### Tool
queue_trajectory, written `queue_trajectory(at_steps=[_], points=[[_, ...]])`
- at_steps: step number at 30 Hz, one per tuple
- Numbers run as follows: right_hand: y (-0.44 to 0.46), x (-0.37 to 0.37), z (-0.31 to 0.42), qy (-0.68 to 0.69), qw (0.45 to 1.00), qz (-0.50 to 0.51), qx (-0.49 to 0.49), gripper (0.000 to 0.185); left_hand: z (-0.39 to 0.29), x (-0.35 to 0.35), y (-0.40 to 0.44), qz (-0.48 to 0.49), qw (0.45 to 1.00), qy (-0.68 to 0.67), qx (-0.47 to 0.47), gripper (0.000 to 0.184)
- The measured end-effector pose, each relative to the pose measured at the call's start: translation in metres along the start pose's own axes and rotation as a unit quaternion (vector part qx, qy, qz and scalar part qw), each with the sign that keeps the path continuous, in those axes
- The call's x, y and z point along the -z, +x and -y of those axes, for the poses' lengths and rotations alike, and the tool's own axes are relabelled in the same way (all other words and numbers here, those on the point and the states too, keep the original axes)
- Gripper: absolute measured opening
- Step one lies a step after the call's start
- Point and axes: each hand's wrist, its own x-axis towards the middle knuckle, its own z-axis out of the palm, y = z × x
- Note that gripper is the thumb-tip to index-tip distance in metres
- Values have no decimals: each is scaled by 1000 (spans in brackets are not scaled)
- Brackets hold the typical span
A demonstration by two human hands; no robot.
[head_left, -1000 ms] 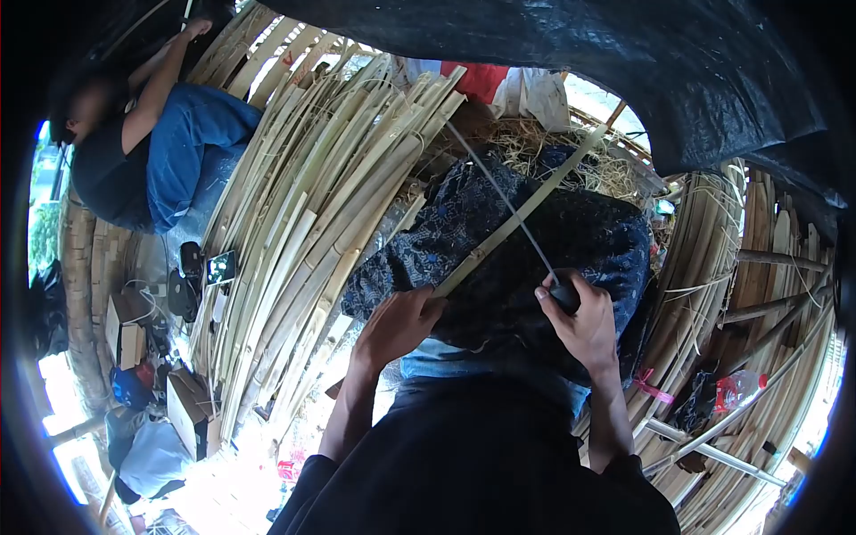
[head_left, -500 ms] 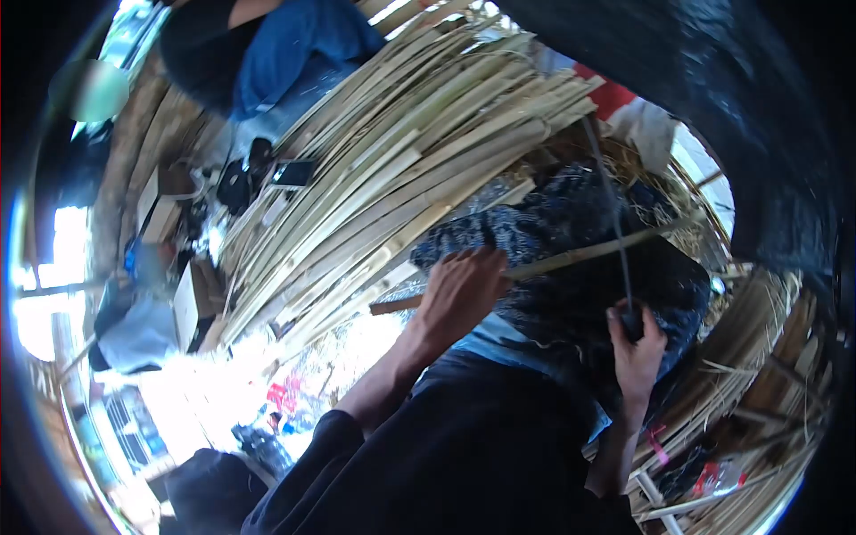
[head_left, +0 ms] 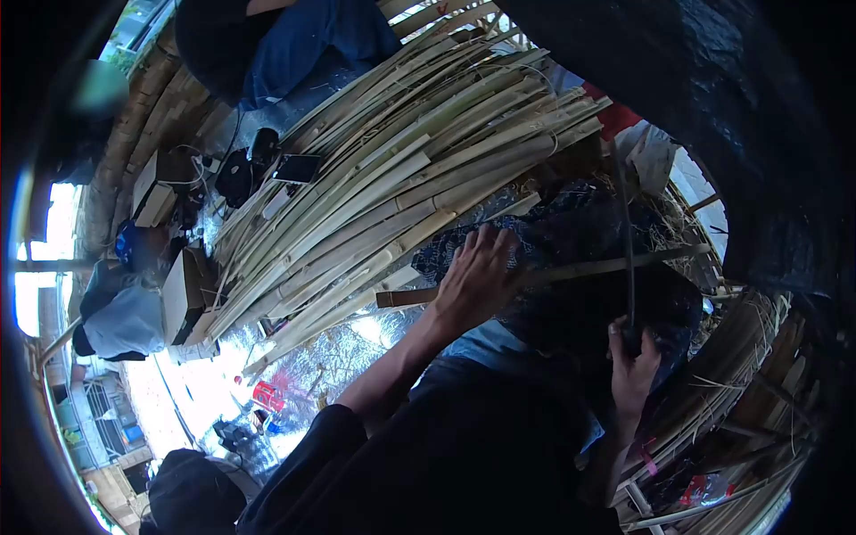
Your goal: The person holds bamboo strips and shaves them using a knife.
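Observation:
A bamboo strip (head_left: 584,269) lies across my lap, over a dark patterned cloth (head_left: 437,252). Fingers of my left hand (head_left: 477,278) are closed over the strip near its brown left end. In my right hand (head_left: 633,370) is the dark handle of a long, narrow-bladed knife (head_left: 629,241). The blade points away from me and crosses the strip towards its right part. From this angle I cannot tell whether the blade touches the strip or passes above it.
A big pile of split bamboo strips (head_left: 383,196) spreads beyond my left hand. More strips (head_left: 713,383) lie at the right. A phone (head_left: 297,168) and cardboard boxes (head_left: 187,299) sit at the left. Another person's blue-clad legs (head_left: 316,45) are at the top.
The knife blade has swung to stand more upright in view, and my right hand sits slightly lower. The strip's right end has dipped. My left hand keeps its hold.

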Motion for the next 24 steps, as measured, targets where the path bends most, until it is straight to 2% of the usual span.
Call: queue_trajectory(at_steps=[2,3,4,5,6,7,8,9,11,13,14,17,18,21,22,23,24], points=[[-2,-6,1,7,1000,-2,16,14,2,0,9,31,999,18,18,41],[-2,-9,0,6,999,-25,35,15,1,4,14,91,994,4,54,42],[-2,-10,1,-15,997,-36,74,17,10,-3,15,81,997,9,16,45],[-3,-10,3,-38,993,-46,106,18,18,-6,16,118,992,-6,35,51],[-5,-8,6,-49,992,-51,108,21,26,-9,15,145,987,-46,60,57],[-7,-7,6,-58,991,-49,112,25,18,-4,13,133,990,-27,31,59],[-14,0,0,-70,988,-106,86,25,37,-16,10,175,980,-67,72,58],[-14,-4,-4,-106,986,-86,96,27,47,-23,8,157,984,-78,25,58],[-16,-6,-7,-137,983,-73,102,29,48,-25,6,160,985,-70,10,53],[-16,-7,-7,-137,984,-51,100,33,43,-21,8,181,977,-103,56,47],[-15,-10,-13,-124,980,-71,136,34,41,-23,6,148,984,-75,59,44],[-16,-11,-18,-123,980,-83,134,34,45,-24,11,140,987,-50,61,44],[-16,-11,-18,-120,980,-86,135,34,45,-23,17,160,977,-73,121,44],[-16,-8,-18,-101,984,-77,129,33,35,-16,20,161,977,-61,123,44],[-16,-8,-18,-97,985,-72,121,32,20,-11,17,123,985,-44,112,37],[-16,-8,-18,-92,987,-67,113,32,12,-10,14,123,986,-41,108,37],[-15,-7,-18,-89,987,-70,112,32,6,-8,11,64,998,10,24,33]])
